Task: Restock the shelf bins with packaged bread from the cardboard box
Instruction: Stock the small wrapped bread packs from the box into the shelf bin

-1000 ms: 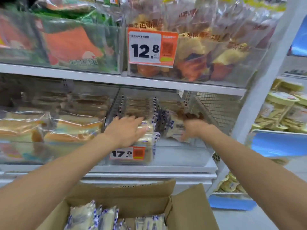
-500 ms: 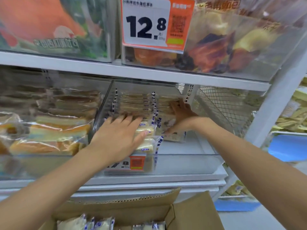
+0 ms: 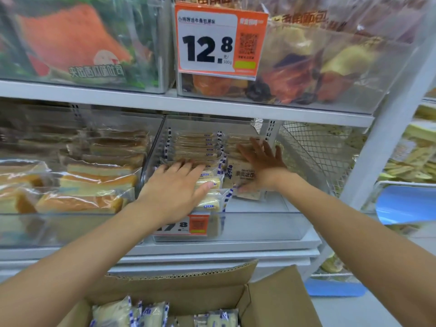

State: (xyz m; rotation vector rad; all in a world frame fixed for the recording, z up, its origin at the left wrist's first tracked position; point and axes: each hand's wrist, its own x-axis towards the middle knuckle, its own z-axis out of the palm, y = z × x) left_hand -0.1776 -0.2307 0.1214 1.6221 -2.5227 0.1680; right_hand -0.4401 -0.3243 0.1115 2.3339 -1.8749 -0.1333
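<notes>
Bread packs (image 3: 210,185) sit in two stacks, one flat, unclenched hand (image 3: 175,190) (image 3: 262,164) pressing each.

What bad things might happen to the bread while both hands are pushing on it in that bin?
1. The left hand lies flat on the front packs, so soft bread may get squashed.
2. The right hand props a leaning pack; it might tip forward if let go.
3. The right side of the bin has bare floor, so stacked packs could slide into the gap.
</notes>
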